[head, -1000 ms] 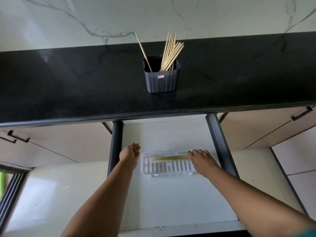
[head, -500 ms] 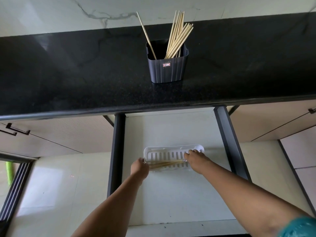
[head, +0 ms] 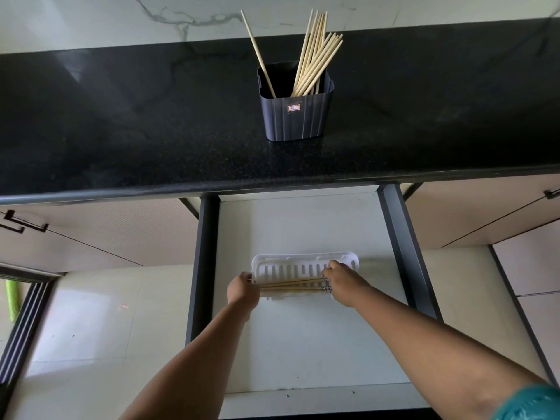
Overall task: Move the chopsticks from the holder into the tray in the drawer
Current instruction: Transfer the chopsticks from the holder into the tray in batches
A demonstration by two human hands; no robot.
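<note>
Both hands reach down into the open drawer point(head: 303, 344). The left hand point(head: 242, 291) and right hand point(head: 341, 280) each hold one end of a small bundle of chopsticks point(head: 291, 285), which lies lengthwise along the near side of the white slotted tray point(head: 303, 266). Each grip is closed on the bundle's ends, though whether the sticks rest fully on the tray floor cannot be told. More chopsticks stand in the dark holder point(head: 295, 116) on the black desk point(head: 121, 131): a fan of them leaning right point(head: 316, 56) and one lone stick leaning left point(head: 257, 53).

These sticks look light, stiff and smooth, so they will likely roll and splay if let go unevenly. Holding a few together near both ends keeps them parallel; from the holder, a pinch around the upper shafts should lift several at once. The holder seems light enough to tip if sticks are dragged sideways, so a straight upward pull looks safer.
</note>
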